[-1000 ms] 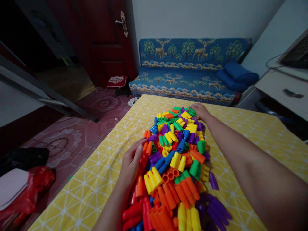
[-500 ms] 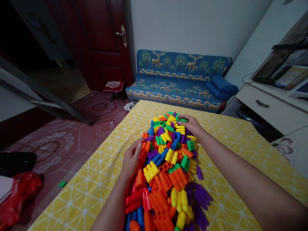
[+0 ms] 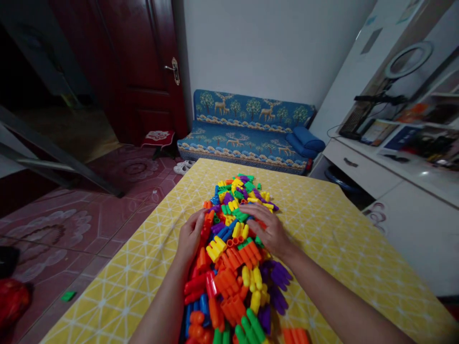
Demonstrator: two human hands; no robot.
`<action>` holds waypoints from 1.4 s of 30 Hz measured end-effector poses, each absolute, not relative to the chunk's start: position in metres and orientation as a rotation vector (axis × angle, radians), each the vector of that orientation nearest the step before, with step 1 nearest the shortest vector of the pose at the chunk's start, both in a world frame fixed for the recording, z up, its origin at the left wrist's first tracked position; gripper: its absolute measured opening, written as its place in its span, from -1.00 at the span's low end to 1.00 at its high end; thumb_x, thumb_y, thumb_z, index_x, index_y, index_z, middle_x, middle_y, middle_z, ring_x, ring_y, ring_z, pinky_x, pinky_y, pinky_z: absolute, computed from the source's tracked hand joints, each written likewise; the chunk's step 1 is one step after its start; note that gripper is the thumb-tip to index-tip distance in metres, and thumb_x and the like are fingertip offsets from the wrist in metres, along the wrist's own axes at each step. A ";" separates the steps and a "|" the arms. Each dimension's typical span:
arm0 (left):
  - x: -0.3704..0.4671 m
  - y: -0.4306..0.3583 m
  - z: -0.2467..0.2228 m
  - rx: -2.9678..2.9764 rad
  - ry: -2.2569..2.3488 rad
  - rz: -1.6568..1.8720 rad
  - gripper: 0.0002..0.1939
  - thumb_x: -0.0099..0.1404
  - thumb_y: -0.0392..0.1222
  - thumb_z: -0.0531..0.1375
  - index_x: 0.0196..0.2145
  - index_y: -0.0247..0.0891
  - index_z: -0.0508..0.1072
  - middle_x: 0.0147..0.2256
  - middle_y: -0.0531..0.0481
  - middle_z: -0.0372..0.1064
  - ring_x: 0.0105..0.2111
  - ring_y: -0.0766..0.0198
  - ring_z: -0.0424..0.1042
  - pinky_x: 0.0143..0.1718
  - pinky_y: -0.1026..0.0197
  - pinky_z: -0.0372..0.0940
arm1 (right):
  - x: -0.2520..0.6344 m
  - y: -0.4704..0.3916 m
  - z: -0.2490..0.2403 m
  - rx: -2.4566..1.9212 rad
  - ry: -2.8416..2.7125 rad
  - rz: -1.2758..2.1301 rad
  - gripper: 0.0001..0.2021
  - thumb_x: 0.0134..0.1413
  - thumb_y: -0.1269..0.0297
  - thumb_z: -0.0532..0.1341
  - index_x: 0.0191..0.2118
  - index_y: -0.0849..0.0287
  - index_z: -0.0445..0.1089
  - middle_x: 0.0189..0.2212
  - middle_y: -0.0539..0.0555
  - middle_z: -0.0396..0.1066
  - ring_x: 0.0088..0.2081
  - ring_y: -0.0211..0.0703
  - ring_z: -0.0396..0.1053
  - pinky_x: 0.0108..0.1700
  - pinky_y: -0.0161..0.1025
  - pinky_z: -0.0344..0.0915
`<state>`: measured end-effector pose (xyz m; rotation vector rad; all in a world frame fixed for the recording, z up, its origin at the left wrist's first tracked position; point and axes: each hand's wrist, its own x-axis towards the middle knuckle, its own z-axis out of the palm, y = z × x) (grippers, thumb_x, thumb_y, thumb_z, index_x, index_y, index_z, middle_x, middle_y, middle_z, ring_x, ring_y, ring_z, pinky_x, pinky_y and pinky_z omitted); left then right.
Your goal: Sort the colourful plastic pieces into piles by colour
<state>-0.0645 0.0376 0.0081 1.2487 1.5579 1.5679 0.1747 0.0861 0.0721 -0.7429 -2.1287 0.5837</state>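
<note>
Right hand (image 3: pixel 268 233) moving nearer, now spreading open over green pieces (image 3: pixel 239 216); left hand (image 3: pixel 189 236) cupping loosely. Pile (image 3: pixel 215 248) stretching from near desk's (image 3: pixel 358 239) far-left corner toward near edge; gripping calls for closing fingers.

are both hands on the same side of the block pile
No, the left hand borders the pile on the left, while the right hand reaches over from the right.

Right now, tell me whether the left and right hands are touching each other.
Apart. The head view shows colourful plastic pieces in the gap between the left hand and the right hand.
</note>
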 end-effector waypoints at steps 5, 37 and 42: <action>-0.064 0.036 0.010 1.236 1.541 1.570 -0.43 0.24 0.27 0.11 -0.12 -0.26 0.58 0.02 -0.17 0.48 0.10 -0.02 0.38 0.23 -0.01 0.12 | 0.217 0.133 0.032 -1.362 -1.564 0.526 -0.40 0.22 -0.19 -0.07 0.17 0.07 0.31 0.22 0.16 0.25 0.28 0.06 0.13 0.33 0.10 0.00; -0.067 0.037 0.004 1.189 1.542 1.645 -0.44 0.31 0.19 0.06 -0.08 -0.34 0.56 -0.02 -0.17 0.51 0.06 0.00 0.42 0.16 0.01 0.21 | 0.254 -0.048 -0.019 -1.651 -1.679 0.366 -0.34 0.31 -0.10 -0.11 0.40 0.08 -0.13 0.42 0.15 -0.24 0.42 0.06 -0.29 0.36 0.20 -0.13; -0.069 0.037 0.006 1.159 1.524 1.662 -0.43 0.30 0.21 0.06 -0.06 -0.33 0.55 -0.02 -0.20 0.50 0.07 -0.01 0.41 0.16 0.00 0.21 | 0.215 0.022 -0.013 -1.731 -1.629 0.343 -0.28 0.28 -0.17 -0.17 0.35 0.23 0.03 0.36 0.28 -0.04 0.39 0.11 -0.15 0.34 0.22 -0.14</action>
